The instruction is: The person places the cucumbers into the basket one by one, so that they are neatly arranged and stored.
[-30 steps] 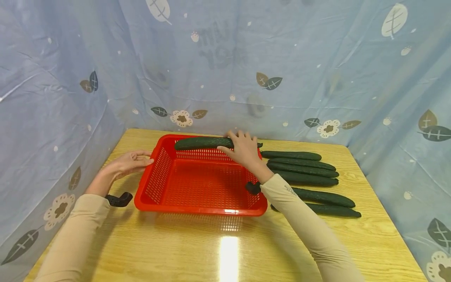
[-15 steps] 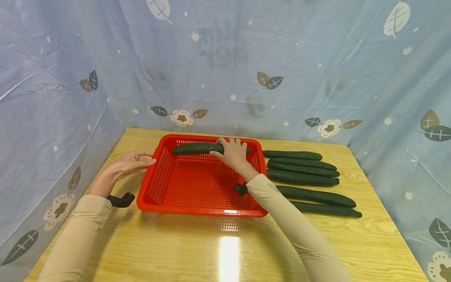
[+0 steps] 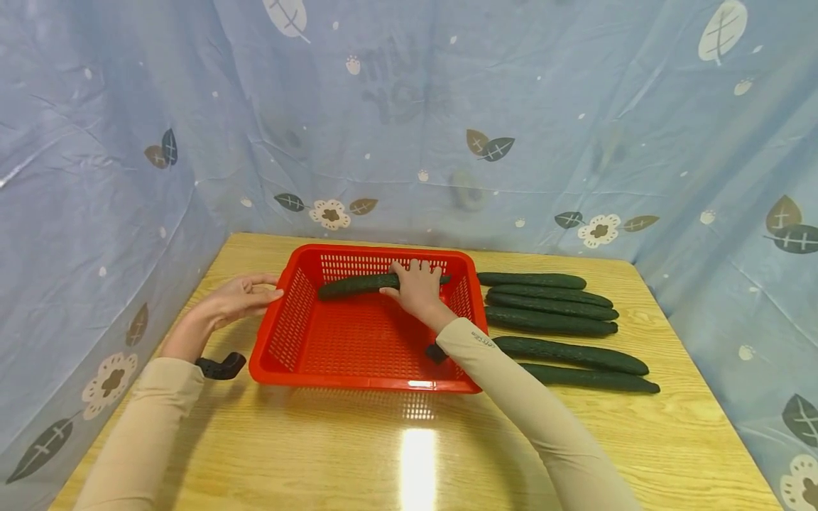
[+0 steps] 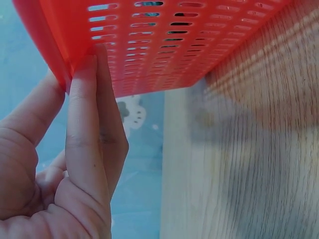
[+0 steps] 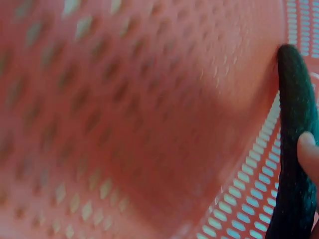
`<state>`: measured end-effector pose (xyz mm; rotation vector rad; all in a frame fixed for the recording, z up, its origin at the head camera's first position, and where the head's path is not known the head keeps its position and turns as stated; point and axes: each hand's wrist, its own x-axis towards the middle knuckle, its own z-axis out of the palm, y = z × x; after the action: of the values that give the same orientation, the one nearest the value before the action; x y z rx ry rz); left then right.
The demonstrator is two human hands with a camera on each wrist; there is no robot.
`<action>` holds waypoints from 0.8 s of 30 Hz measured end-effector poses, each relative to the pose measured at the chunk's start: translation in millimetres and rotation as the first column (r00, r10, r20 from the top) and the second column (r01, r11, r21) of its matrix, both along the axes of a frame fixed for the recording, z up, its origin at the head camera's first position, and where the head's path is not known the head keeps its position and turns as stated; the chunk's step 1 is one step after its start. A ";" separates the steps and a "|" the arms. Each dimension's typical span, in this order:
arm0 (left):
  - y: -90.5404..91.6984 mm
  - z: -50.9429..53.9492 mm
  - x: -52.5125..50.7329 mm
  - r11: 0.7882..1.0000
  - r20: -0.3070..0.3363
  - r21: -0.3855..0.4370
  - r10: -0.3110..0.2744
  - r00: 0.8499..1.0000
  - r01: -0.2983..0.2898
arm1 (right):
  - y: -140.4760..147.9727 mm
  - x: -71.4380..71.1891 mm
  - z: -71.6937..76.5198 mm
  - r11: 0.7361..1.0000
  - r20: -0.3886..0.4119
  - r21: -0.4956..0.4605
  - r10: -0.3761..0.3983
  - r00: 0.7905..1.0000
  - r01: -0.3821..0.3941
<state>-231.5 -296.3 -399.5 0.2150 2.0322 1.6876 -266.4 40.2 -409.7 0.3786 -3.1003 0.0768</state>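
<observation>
A red plastic basket with slotted walls stands on the wooden table. Inside it, along the far wall, is a dark green cucumber. My right hand grips this cucumber from above near its right half; in the right wrist view the thumb lies against the cucumber. At the basket's left side my left hand pinches the rim, and the left wrist view shows the thumb and fingers on either side of the basket wall. Whether the cucumber touches the basket floor I cannot tell.
Right of the basket, several more cucumbers lie side by side on the table. A blue patterned curtain hangs behind the table and along both sides.
My right hand has brought the cucumber from the height of the far rim down into the basket, slightly nearer to me. The left hand keeps its pinch on the rim.
</observation>
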 end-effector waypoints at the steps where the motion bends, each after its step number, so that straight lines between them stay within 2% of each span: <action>1: 0.2 -0.6 0.3 1.000 -0.002 0.001 -0.004 1.000 0.004 | -0.2 0.1 -2.2 1.000 0.002 0.004 -0.002 1.000 0.002; 9: -1.6 -1.2 2.1 1.000 -0.003 -0.013 -0.025 1.000 0.025 | -3.5 0.4 -10.6 0.999 0.021 0.039 -0.016 1.000 0.016; 18: -1.6 -1.6 2.6 1.000 0.013 0.000 -0.016 1.000 0.016 | -2.6 2.0 -15.1 1.000 0.095 0.018 -0.017 0.995 0.015; 24: -1.8 -1.7 1.3 1.000 0.017 0.007 -0.012 1.000 0.012 | -2.6 4.4 -17.3 0.999 0.093 0.052 -0.002 0.996 -0.003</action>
<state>-230.2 -298.1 -401.3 0.2140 2.0088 1.6841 -262.0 37.6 -427.0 0.3882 -3.1992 0.0147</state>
